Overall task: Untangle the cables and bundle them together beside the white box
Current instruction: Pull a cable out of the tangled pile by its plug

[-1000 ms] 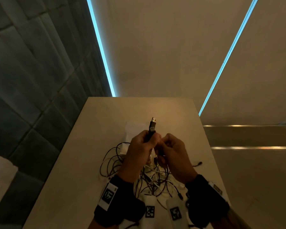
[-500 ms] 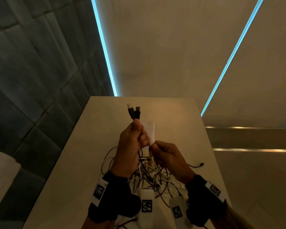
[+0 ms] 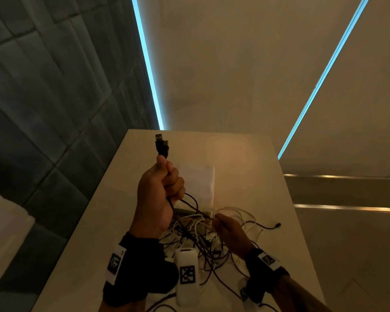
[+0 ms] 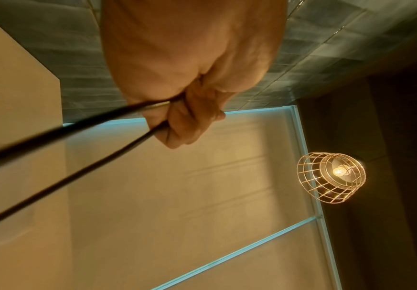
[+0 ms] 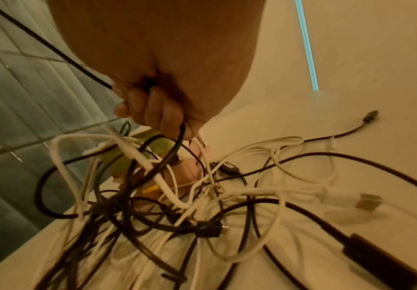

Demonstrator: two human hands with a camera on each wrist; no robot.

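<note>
Black cable [image 3: 161,146] plugs above left hand [image 3: 159,194], gripped

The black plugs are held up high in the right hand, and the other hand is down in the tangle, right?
Not quite: the head view shows the left hand holding the black plugs up high. The right hand is down in the tangle.
</note>
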